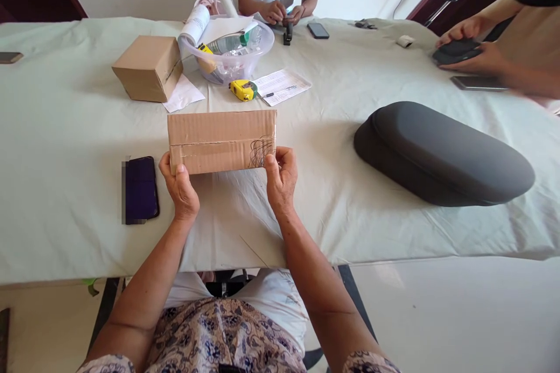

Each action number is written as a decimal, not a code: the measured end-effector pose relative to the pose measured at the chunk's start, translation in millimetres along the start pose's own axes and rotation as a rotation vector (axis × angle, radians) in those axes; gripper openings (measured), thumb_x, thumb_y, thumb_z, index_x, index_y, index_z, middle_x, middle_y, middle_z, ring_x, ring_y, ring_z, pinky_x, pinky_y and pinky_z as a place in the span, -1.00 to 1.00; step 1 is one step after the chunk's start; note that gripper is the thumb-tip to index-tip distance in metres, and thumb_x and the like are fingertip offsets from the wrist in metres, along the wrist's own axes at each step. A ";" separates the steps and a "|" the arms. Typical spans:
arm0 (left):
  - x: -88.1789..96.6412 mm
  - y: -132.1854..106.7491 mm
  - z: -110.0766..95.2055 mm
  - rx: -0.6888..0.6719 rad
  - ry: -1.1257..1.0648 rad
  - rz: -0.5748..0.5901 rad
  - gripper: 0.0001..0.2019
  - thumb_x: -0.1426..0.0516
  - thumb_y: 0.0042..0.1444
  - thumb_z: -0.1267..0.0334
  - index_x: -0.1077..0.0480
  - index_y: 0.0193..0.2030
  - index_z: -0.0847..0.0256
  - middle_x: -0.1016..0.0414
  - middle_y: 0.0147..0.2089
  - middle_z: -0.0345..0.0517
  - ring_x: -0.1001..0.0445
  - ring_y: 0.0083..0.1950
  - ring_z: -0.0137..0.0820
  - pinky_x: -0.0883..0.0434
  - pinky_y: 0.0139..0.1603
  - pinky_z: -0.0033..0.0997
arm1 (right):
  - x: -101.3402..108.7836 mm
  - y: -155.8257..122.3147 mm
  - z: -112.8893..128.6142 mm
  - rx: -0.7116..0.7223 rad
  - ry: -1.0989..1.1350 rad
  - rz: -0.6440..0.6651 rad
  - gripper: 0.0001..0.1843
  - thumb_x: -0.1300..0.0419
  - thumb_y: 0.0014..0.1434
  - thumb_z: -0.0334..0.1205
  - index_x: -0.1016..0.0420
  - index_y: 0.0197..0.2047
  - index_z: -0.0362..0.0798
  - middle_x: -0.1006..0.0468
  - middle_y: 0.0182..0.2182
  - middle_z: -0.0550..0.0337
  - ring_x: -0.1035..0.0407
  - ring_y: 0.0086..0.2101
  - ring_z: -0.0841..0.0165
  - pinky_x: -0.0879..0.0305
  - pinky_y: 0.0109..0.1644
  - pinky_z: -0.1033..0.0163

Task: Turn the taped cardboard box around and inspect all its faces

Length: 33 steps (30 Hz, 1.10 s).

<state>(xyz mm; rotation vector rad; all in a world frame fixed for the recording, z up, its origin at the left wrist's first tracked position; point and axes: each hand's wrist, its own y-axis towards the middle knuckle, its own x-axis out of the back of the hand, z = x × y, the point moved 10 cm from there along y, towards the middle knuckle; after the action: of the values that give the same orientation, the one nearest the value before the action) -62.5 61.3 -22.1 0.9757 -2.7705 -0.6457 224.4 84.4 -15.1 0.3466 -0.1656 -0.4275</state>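
A flat brown cardboard box [221, 140] with a taped seam and black scribbles lies on the cloth-covered table [65, 145] in front of me. My left hand [179, 186] grips its near left corner with the thumb on the front face. My right hand [280, 178] holds the near right corner, fingers curled round the box's end. Both hands are closed on the box.
A dark phone [140, 189] lies left of my hands. A large grey oval case [441, 151] sits to the right. Farther back are a smaller cardboard box [149, 67], a yellow tape measure [243, 90], papers [282, 85] and a clear bowl [231, 49]. Two other people handle dark items at the far side and right.
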 end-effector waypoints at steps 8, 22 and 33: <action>5.4 1.5 3.2 0.026 0.009 -0.020 -0.42 -0.05 0.19 -0.28 -0.32 0.07 0.18 -0.43 0.01 0.00 -0.43 -0.01 -0.26 -0.42 0.05 -0.25 | -3.7 -2.3 0.1 -0.028 0.002 0.019 -0.64 -0.16 0.22 0.16 -0.29 -0.30 0.03 -0.40 -0.36 0.28 -0.31 -0.35 0.42 -0.35 -0.26 0.25; 4.6 5.3 3.5 0.049 -0.033 -0.014 -0.43 -0.16 0.18 -0.24 -0.37 0.10 0.19 -0.51 -0.04 -0.01 -0.51 0.03 -0.27 -0.45 0.12 -0.25 | 6.4 14.5 -21.7 -0.059 -0.177 0.085 -0.65 -0.04 0.32 0.06 -0.52 -0.20 0.01 -0.59 -0.19 0.09 -0.46 -0.14 0.28 -0.39 -0.03 0.14; 3.9 6.0 6.8 0.078 0.009 -0.009 -0.38 -0.15 0.16 -0.30 -0.36 0.12 0.17 -0.53 -0.07 -0.03 -0.54 -0.03 -0.29 -0.47 0.04 -0.30 | 8.0 14.2 -60.9 -0.147 -0.929 0.384 -0.45 -0.06 0.20 -0.37 -0.55 0.22 0.08 -0.57 -0.04 -0.07 -0.42 -0.10 0.14 -0.36 0.05 0.05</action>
<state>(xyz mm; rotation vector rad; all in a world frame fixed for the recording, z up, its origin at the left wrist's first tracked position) -70.7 65.4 -25.7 1.0037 -2.8041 -0.5374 250.9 110.9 -65.9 -0.0562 -1.0825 -0.1883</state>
